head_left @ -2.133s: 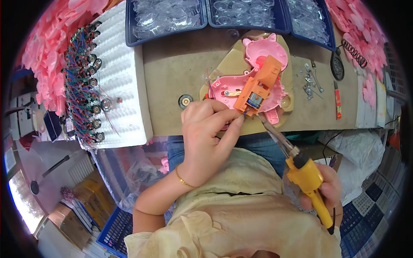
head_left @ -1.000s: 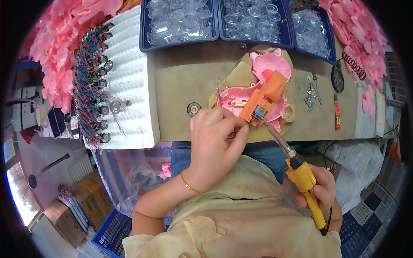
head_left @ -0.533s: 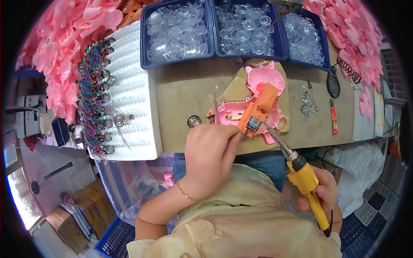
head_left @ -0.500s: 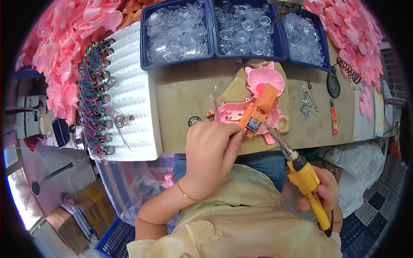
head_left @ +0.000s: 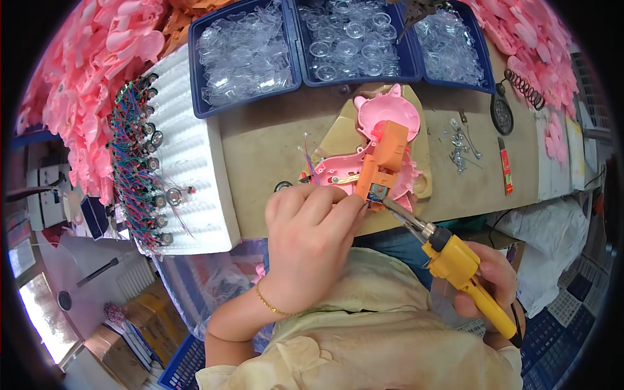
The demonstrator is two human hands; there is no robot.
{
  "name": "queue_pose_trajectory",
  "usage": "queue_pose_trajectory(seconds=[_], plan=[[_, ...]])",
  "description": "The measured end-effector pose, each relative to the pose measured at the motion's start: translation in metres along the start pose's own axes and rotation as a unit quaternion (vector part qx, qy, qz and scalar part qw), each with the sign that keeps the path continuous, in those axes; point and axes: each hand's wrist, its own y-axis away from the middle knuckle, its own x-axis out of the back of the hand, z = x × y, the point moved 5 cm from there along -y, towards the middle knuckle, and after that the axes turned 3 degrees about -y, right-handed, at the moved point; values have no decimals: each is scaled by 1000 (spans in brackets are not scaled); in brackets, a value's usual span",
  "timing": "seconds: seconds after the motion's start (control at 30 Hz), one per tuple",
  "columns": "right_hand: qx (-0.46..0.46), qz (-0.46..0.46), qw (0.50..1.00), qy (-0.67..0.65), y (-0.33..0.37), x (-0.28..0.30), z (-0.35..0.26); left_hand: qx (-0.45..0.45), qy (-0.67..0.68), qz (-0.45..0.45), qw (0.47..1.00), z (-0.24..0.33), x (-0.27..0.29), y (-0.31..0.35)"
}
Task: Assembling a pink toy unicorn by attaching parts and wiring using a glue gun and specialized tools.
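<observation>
A pink plastic toy shell half lies in a tan fixture block on the bench. An orange plastic housing rests across the shell, with a small circuit board showing at its near end. My left hand pinches at the housing's lower left edge; its fingertips hide what is between them. In my right hand is a yellow soldering iron, its tip at the board. Thin wires stick up from the shell's left side.
Blue bins of clear plastic parts line the back. To the left, a white foam tray carries wired round parts. Pink shells pile up at both sides. Screws and a red-handled knife lie at right.
The iron's tip has moved closer to the board, and my left fingers have shifted slightly along the housing. The whole view has swung a little.
</observation>
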Motion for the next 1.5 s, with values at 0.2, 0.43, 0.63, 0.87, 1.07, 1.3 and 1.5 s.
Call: queue_pose_trajectory(seconds=[0.2, 0.43, 0.63, 0.87, 1.07, 1.3, 1.5], plan=[[-41, -9, 998, -47, 7, 0, 2, 8, 17, 11, 1000, -2, 1, 0], [-37, -5, 996, -85, 4, -2, 5, 6, 3, 14, 1000, 0, -1, 2], [-47, 81, 991, -92, 0, -4, 3, 9, 11, 21, 1000, 0, -1, 2], [-460, 21, 818, -344, 15, -8, 21, 9, 10, 18, 1000, 1, 1, 1], [-347, -145, 917, -132, 13, -12, 17, 11, 23, 9, 1000, 2, 4, -4], [-98, -13, 991, -88, 14, -4, 11, 11, 20, 4, 1000, 2, 5, -3], [-83, 152, 985, -18, 50, 13, 7, 83, 77, 45, 993, -42, 40, 10]])
